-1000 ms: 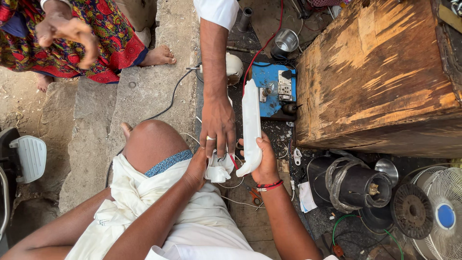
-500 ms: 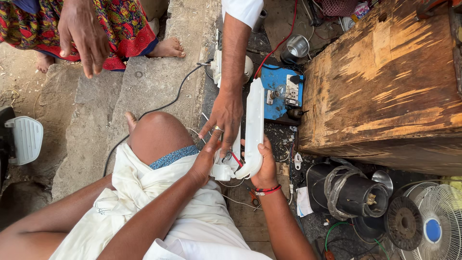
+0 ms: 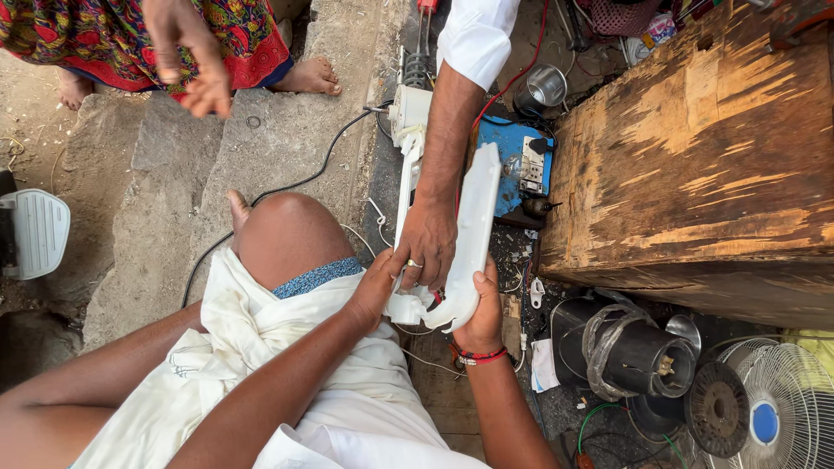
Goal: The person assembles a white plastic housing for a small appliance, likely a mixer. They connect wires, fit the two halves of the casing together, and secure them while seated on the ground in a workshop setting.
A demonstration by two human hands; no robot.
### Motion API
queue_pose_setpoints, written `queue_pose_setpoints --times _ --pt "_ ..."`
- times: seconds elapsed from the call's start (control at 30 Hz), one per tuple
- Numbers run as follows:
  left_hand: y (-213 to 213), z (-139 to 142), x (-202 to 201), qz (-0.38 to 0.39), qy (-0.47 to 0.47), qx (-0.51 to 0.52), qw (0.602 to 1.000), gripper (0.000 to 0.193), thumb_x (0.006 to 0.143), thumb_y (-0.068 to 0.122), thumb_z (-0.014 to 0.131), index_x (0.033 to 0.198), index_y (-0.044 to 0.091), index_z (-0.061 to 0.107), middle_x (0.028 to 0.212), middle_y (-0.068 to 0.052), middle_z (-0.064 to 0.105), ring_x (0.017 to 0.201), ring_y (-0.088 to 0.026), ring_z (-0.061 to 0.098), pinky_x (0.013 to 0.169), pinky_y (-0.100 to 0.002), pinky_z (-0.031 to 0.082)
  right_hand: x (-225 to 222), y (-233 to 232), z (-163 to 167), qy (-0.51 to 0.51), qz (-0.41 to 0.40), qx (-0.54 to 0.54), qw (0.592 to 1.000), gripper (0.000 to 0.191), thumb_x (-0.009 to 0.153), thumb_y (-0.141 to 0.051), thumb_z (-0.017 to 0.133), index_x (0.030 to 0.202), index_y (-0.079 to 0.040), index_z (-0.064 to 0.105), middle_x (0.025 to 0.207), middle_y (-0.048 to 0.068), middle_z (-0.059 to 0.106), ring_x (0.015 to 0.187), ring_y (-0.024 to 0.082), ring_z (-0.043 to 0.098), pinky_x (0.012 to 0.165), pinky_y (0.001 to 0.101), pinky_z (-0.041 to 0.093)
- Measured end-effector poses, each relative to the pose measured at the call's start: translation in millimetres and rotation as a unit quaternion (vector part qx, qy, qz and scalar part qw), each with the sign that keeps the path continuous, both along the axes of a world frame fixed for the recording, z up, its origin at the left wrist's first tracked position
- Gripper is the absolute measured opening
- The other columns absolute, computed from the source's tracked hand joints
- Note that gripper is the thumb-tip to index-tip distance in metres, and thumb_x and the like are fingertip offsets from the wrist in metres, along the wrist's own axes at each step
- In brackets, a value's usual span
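My right hand (image 3: 483,306) grips the near end of a long white plastic casing (image 3: 472,227), held upright in front of me; a red thread band is on that wrist. My left hand (image 3: 375,287) presses on the white inner part (image 3: 407,306) at the casing's base. Another person's hand (image 3: 428,250), wearing a ring and a white sleeve, reaches down from above and rests on the same casing between my two hands. The parts under the three hands are hidden.
A large worn wooden box (image 3: 695,148) stands at the right. Below it are a black motor (image 3: 638,356) and a fan (image 3: 769,417). A blue board with a switch (image 3: 521,165) lies behind the casing. A person in a patterned dress (image 3: 130,35) stands top left.
The view has drawn closer and shifted. The casing and the three hands stay together on it. The person at the top left has lowered their hand.
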State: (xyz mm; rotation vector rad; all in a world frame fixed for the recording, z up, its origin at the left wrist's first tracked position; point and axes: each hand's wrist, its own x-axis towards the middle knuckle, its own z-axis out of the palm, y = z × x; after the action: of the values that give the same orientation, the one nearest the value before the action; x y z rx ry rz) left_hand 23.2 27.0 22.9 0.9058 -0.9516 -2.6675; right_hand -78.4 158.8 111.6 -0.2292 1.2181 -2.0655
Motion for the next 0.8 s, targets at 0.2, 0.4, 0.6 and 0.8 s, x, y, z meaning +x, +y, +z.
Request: queue_pose_setpoints --times 0.2,0.4,0.6,0.8 --pt "0 0 1 0.003 0.019 0.009 1.0 0.043 0.103 0.042 0.046 0.13 0.01 0.056 0.11 -0.005 0.065 0.096 -0.015 0.062 0.083 -0.031 0.053 2 -3 -7 0.017 -0.021 -0.01 1.0 0.063 0.096 -0.027 0.05 0.153 -0.003 0.038 0.147 0.014 0.051 0.138 0.029 0.048 0.118 0.0459 0.037" --pt "0 -5 1 0.0 0.003 -0.004 1.0 0.046 0.1 0.036 0.045 0.137 0.009 0.052 0.116 -0.01 0.065 0.102 -0.018 0.064 0.088 -0.032 0.053 2 -9 -9 0.005 -0.007 -0.027 1.0 0.063 0.095 -0.026 0.049 0.152 -0.003 0.037 0.148 0.016 0.05 0.138 0.03 0.049 0.118 0.0472 0.038" --pt "-3 4 3 -0.016 -0.022 -0.021 0.999 0.051 0.099 0.038 0.046 0.14 0.008 0.05 0.121 -0.01 0.063 0.109 -0.018 0.062 0.094 -0.032 0.051 4 -13 -6 -0.001 -0.006 -0.005 1.0 0.065 0.094 -0.027 0.049 0.153 -0.005 0.034 0.15 0.017 0.047 0.14 0.03 0.047 0.118 0.0481 0.037" --pt "-5 11 3 -0.017 -0.024 -0.015 0.999 0.052 0.099 0.038 0.046 0.142 0.009 0.049 0.121 -0.009 0.063 0.109 -0.017 0.062 0.095 -0.032 0.051 8 -16 -8 0.034 -0.007 -0.011 0.999 0.066 0.094 -0.026 0.05 0.154 -0.005 0.032 0.15 0.016 0.046 0.14 0.028 0.047 0.118 0.0464 0.037"
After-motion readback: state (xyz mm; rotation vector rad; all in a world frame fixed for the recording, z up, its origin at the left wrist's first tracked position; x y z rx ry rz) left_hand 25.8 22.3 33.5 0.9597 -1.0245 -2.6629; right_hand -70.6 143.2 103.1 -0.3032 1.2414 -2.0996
